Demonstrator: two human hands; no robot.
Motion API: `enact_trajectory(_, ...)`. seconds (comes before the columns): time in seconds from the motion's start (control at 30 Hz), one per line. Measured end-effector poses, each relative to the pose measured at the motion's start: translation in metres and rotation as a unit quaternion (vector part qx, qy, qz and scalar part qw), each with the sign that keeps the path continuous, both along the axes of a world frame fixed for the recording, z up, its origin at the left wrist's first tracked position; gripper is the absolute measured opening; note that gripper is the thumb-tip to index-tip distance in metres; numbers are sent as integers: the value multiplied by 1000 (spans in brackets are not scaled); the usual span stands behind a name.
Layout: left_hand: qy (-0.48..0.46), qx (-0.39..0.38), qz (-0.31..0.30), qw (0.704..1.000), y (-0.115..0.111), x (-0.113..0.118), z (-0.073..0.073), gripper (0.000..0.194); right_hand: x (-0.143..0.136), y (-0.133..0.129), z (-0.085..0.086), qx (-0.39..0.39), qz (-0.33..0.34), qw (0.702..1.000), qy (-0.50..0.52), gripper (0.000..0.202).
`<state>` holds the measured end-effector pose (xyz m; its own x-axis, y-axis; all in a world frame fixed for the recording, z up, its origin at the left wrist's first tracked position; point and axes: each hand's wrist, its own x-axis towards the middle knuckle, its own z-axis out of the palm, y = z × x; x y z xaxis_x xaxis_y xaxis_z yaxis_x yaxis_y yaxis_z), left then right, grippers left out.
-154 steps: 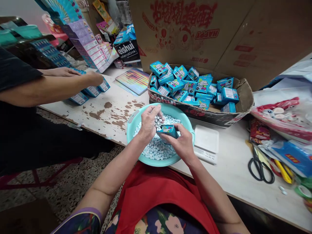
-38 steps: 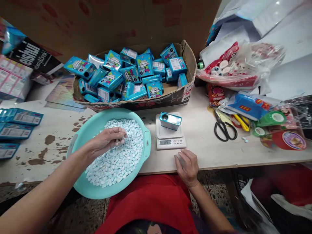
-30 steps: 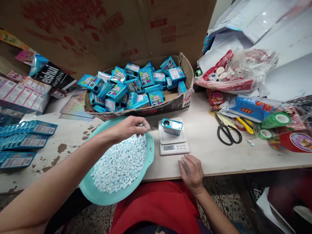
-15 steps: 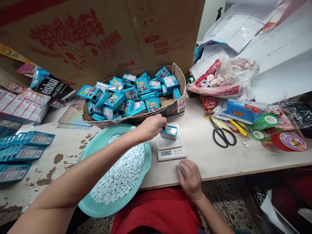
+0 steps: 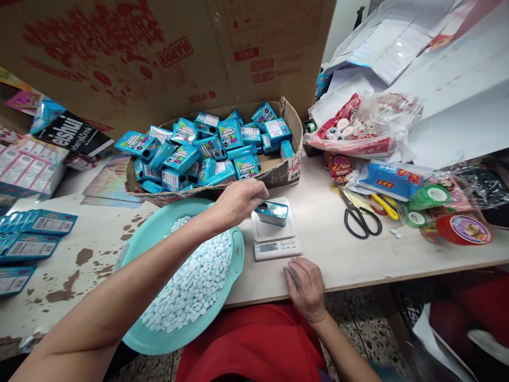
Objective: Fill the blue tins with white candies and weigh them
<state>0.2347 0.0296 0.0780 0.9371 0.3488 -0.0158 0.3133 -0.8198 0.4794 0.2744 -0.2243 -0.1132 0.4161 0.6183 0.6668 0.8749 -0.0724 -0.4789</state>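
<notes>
A small blue candy tin (image 5: 274,214) lies on the pan of a white digital scale (image 5: 278,247), whose display is lit. Over the tin's left end is my left hand (image 5: 238,204), fingers pinched together and pointing down at a dark opening; whatever they hold is hidden. My right hand (image 5: 306,286) rests on the table's front edge just below the scale, thumb apart from the loosely bent fingers, holding nothing. Under my left forearm sits a turquoise basin (image 5: 145,244) of pale blue and white candies (image 5: 194,281).
Behind the basin stands a low cardboard tray (image 5: 278,178) of blue tins. A large carton (image 5: 254,32) rises behind it. Black scissors (image 5: 361,220), green tape (image 5: 433,196) and plastic bags lie at the right. More blue boxes (image 5: 35,246) are lined up at the left.
The view has shifted slightly, moving most things left. My left hand remains above the tin, its fingers a little farther from the tin's top face. The scale's displayed digits have changed.
</notes>
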Motion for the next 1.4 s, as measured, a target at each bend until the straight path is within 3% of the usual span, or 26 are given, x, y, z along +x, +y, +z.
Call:
enact_trajectory(0.33,59,34,3,998,-25,9,-27,19,0,-2,2,-28,-2,1000,-7,34)
enact_trajectory(0.47,42,37,-8,998,-21,6,-27,19,0,-2,1,-34,-2,999,-9,34)
enact_trajectory(0.77,-2,18,59,998,-9,-12,-24,21,1,-3,-1,-35,1,999,-14,36)
enact_trajectory(0.9,-34,-24,84,996,-1,-42,-16,17,1,-3,0,-35,-1,999,-16,36)
enact_trajectory(1.03,4,-56,141,988,7,-93,-13,17,1,-2,2,-39,3,999,-17,34)
enact_trajectory(1.13,69,-76,183,978,5,-134,-26,24,0,-1,3,-39,1,999,-18,31)
enact_trajectory(1.23,173,-83,160,968,-6,-167,-47,34,0,0,4,-38,-2,999,-22,30)
enact_trajectory(1.33,212,-72,105,969,-19,-184,-63,34,0,0,4,-42,1,999,-26,31)
enact_trajectory(1.4,211,-69,90,971,-24,-187,-66,29,1,0,4,-47,3,999,-27,31)
